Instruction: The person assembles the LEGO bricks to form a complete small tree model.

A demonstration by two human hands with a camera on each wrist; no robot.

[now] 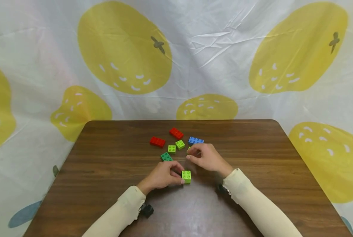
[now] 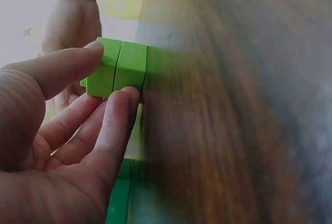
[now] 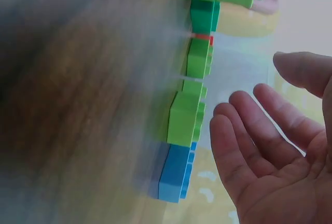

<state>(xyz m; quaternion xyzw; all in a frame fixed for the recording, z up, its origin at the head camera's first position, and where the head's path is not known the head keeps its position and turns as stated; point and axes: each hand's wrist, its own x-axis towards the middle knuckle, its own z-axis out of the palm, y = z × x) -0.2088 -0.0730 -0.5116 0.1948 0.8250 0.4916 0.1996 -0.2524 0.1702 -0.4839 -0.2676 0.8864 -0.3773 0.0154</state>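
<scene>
A stack of two lime-green toy building bricks stands on the table, studs up. My left hand pinches it from the left; in the left wrist view the thumb and fingertips press on the stack. My right hand hovers just beyond it to the right, holding nothing. Its fingers are parted and relaxed in the right wrist view. Under its fingertips another lime brick is mostly hidden in the head view; the right wrist view shows that brick beside a blue brick.
Two more lime bricks lie behind the left hand, near a dark green brick. Farther back are two red bricks and, to the right, the long blue one. The wooden table ends at a fruit-patterned curtain.
</scene>
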